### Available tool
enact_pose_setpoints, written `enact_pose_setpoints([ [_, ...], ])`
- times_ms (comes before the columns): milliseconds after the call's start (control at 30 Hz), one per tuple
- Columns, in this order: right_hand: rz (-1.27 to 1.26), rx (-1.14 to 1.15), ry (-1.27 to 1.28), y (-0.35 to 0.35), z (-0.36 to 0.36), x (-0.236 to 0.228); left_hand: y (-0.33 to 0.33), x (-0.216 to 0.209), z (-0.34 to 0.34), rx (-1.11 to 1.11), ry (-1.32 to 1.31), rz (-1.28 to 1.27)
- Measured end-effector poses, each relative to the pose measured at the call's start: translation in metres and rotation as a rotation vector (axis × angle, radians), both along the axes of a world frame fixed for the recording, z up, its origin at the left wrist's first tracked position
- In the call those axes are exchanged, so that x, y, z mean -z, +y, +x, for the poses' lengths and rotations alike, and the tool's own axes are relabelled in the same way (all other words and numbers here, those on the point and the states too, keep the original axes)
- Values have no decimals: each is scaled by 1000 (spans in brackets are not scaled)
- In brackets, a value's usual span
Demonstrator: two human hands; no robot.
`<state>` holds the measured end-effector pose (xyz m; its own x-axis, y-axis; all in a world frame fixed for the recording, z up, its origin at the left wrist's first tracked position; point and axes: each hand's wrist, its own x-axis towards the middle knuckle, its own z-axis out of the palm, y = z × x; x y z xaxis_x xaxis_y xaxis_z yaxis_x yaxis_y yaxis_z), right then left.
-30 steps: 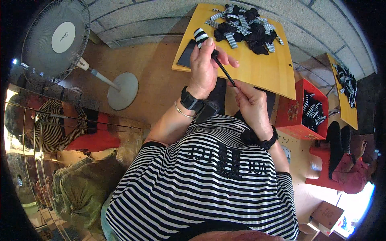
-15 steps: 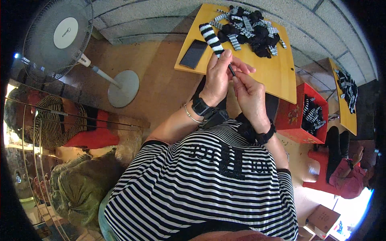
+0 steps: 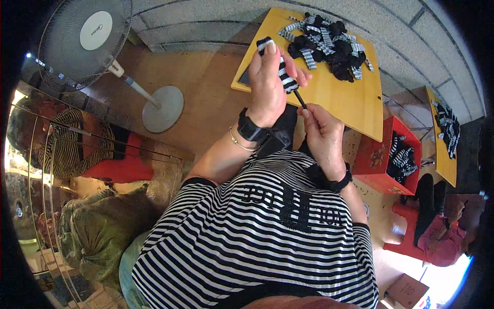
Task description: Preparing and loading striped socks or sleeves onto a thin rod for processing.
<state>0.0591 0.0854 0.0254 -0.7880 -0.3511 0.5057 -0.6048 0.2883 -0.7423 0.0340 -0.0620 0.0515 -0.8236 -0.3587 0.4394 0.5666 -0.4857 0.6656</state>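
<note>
A black-and-white striped knit tube [image 3: 287, 80] lies along the palm side of my left hand [image 3: 266, 90], its far end sticking out past the thumb. The left thumb presses on the tube, while some of the other fingers stretch out behind it. From the tube's near end runs a thin black rod [image 3: 299, 99]; how far it reaches inside is hidden. My right hand [image 3: 325, 133] is closed, pinching the rod's near end between thumb and fingers. Both hands are raised in front of the near edge of the yellow table [image 3: 355, 108].
On the table lies a pile of black and striped knit pieces [image 3: 334, 49]. A dark phone [image 3: 244, 78] is partly behind my left hand. To the right stands a red box [image 3: 378, 154] of striped pieces, with another person [image 3: 442, 239] beyond. A fan [image 3: 162, 109] stands at left.
The knit tube has come down toward my right hand and now lies across my left palm. My left hand has shifted left and up, and more of the rod shows between the hands.
</note>
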Motion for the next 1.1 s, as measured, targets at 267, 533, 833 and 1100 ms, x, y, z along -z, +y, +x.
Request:
enact_pose_setpoints([
  [267,52,69,30,1,-4,-19,35,-3,7,-15,-10,-142],
  [533,-201,-25,-302,-4,-14,-18,35,-1,10,92,-86,-84],
  [833,-268,-154,-502,4,1,-10,-1,-11,1,99,27,45],
  [1100,-135,-91,-298,16,-7,8,32,0,7,81,-21,-112],
])
